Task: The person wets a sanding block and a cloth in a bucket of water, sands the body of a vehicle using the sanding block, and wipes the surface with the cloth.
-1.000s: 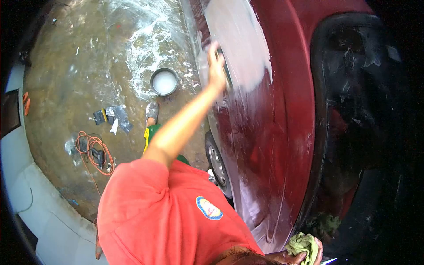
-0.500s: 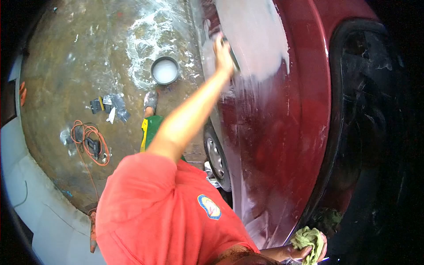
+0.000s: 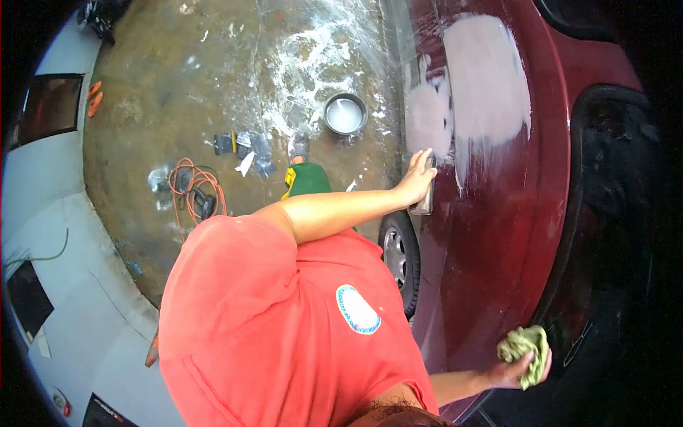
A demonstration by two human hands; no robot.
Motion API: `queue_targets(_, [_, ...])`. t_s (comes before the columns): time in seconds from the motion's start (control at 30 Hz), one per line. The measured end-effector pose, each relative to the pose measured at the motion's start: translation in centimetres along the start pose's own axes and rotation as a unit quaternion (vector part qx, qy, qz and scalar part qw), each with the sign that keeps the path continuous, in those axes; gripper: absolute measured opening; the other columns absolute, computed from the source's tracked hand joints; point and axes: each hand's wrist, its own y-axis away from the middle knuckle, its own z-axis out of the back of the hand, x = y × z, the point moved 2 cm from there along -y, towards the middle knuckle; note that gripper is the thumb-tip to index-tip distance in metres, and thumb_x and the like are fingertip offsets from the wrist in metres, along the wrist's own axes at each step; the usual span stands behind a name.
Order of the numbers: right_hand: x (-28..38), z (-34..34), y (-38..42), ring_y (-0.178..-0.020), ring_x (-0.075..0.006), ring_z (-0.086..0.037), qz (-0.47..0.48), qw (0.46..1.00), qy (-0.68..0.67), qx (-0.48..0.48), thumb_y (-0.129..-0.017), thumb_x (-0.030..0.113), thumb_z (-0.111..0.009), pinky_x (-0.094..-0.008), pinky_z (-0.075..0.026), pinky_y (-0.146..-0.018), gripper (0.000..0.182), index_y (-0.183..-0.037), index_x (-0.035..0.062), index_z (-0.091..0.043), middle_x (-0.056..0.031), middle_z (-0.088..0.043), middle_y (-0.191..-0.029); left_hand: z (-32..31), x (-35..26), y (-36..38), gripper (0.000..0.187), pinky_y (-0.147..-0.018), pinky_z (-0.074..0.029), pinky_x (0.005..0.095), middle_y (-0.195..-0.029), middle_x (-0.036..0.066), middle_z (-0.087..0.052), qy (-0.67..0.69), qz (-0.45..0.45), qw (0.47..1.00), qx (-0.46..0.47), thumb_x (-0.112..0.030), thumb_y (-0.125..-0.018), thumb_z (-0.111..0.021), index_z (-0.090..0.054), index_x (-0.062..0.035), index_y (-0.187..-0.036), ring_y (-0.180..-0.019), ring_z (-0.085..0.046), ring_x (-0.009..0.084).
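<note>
My left hand [image 3: 415, 181] is closed on a flat sanding block [image 3: 425, 203], which rests against the side of a dark red car [image 3: 491, 235] above the wheel [image 3: 400, 260]. Ahead of it, pale filler patches [image 3: 486, 78] cover part of the panel, with whitish streaks at their lower edges. At the lower right my right hand [image 3: 523, 370] grips a crumpled yellow-green cloth [image 3: 528, 349] near the dark window edge. The block's underside is hidden.
A round basin [image 3: 346, 114] of cloudy liquid stands on the wet floor. Beside my foot [image 3: 299, 146] lie dark sheets [image 3: 261, 153]. An orange cable [image 3: 176, 186] coils around a black power tool [image 3: 205, 204]. Orange sandals [image 3: 94, 104] lie near the wall.
My left hand has moved with the block from the filler patch down the panel, nearer the wheel and my body. The view has shifted. My right hand still holds the cloth.
</note>
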Motion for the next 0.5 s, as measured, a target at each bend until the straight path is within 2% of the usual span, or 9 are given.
queue_targets(0.07, [0.0, -4.5, 2.5, -0.114, -0.0311, -0.065, -0.02, 0.997, -0.021, 0.069, -0.094, 0.005, -0.063, -0.0439, -0.055, -0.099, 0.046, -0.137, -0.0048, -0.05, -0.0232, -0.063, -0.129, 2.9, 0.2, 0.3, 0.075, -0.127, -0.018, 0.0428, -0.166, 0.026, -0.016, -0.038, -0.041, 0.998, 0.015, -0.024, -0.1, -0.057, -0.019, -0.0068, -0.163, -0.157, -0.016, 0.0385])
queue_targets(0.13, [1.0, -10.3, 5.3, -0.125, -0.029, -0.06, -0.056, 0.979, -0.03, 0.193, -0.094, -0.001, -0.062, -0.0438, -0.042, -0.113, 0.049, -0.142, -0.0003, -0.051, -0.0168, -0.063, -0.134, 6.0, -1.6, 1.2, 0.081, -0.127, -0.018, 0.0427, -0.167, 0.025, -0.016, -0.059, -0.074, 0.995, 0.036, -0.023, -0.099, -0.06, -0.016, -0.0071, -0.164, -0.157, -0.016, 0.0381])
queue_targets(0.17, [-0.6, -13.0, 7.0, -0.124, -0.0245, -0.059, -0.04, 0.969, -0.018, 0.243, -0.095, 0.001, -0.066, -0.0384, -0.043, -0.11, 0.043, -0.137, 0.0007, -0.056, -0.0129, -0.062, -0.135, 7.4, -2.3, 1.4, 0.082, -0.127, -0.018, 0.0426, -0.167, 0.025, -0.016, -0.065, -0.081, 0.994, 0.044, -0.022, -0.098, -0.061, -0.015, -0.007, -0.164, -0.157, -0.016, 0.0379])
queue_targets(0.23, [-3.9, -19.0, 11.6, -0.111, -0.0204, -0.062, -0.188, 0.937, -0.104, 0.276, -0.094, 0.002, -0.069, -0.035, -0.047, -0.102, 0.024, -0.118, 0.0008, -0.064, -0.0098, -0.065, -0.118, 10.3, -4.1, 1.1, 0.086, -0.126, -0.019, 0.0425, -0.167, 0.024, -0.017, -0.077, -0.101, 0.99, 0.058, -0.02, -0.096, -0.063, -0.013, -0.007, -0.165, -0.157, -0.016, 0.0375])
queue_targets(0.27, [-3.3, -22.1, 13.0, -0.097, -0.0157, -0.063, -0.266, 0.901, -0.145, 0.312, -0.097, 0.009, -0.07, -0.0318, -0.051, -0.09, 0.015, -0.111, 0.0024, -0.065, -0.0059, -0.067, -0.106, 11.6, -5.0, 0.6, 0.089, -0.126, -0.019, 0.0421, -0.167, 0.024, -0.019, -0.087, -0.106, 0.988, 0.064, -0.017, -0.094, -0.065, -0.012, -0.0062, -0.165, -0.157, -0.017, 0.0364])
queue_targets(0.3, [-3.0, -25.2, 14.5, -0.087, -0.0122, -0.062, -0.317, 0.87, -0.183, 0.33, -0.1, 0.016, -0.069, -0.0298, -0.052, -0.081, 0.014, -0.106, 0.0041, -0.065, -0.0028, -0.067, -0.096, 13.1, -6.4, 0.3, 0.09, -0.126, -0.019, 0.042, -0.167, 0.024, -0.019, -0.088, -0.118, 0.986, 0.08, -0.017, -0.094, -0.065, -0.012, -0.006, -0.165, -0.157, -0.017, 0.0361])
queue_targets(0.37, [-1.9, -31.5, 16.7, -0.083, -0.0112, -0.061, -0.359, 0.819, -0.264, 0.363, -0.106, 0.032, -0.062, -0.03, -0.051, -0.078, 0.028, -0.1, 0.0045, -0.064, -0.001, -0.065, -0.091, 16.4, -9.0, -1.3, 0.092, -0.127, -0.018, 0.0431, -0.167, 0.025, -0.016, -0.102, -0.155, 0.976, 0.116, -0.018, -0.094, -0.065, -0.008, -0.0049, -0.165, -0.156, -0.018, 0.0378])
queue_targets(0.4, [0.7, -34.0, 16.7, -0.085, -0.0117, -0.061, -0.406, 0.776, -0.303, 0.376, -0.106, 0.036, -0.06, -0.0297, -0.051, -0.079, 0.034, -0.103, 0.0031, -0.066, -0.0018, -0.067, -0.093, 18.2, -10.1, -2.0, 0.093, -0.126, -0.019, 0.0429, -0.167, 0.025, -0.017, -0.139, -0.162, 0.971, 0.11, -0.017, -0.094, -0.064, -0.007, -0.0052, -0.165, -0.157, -0.018, 0.0364])
queue_targets(0.5, [6.2, -42.9, 16.9, -0.093, -0.0127, -0.064, -0.307, 0.757, -0.297, 0.494, -0.105, 0.035, -0.063, -0.0301, -0.052, -0.084, 0.036, -0.118, 0.0017, -0.068, -0.0045, -0.071, -0.102, 24.0, -13.0, -5.0, 0.092, -0.127, -0.019, 0.0425, -0.168, 0.023, -0.017, -0.011, -0.154, 0.974, 0.168, -0.015, -0.094, -0.063, -0.006, -0.007, -0.166, -0.158, -0.017, 0.0329])
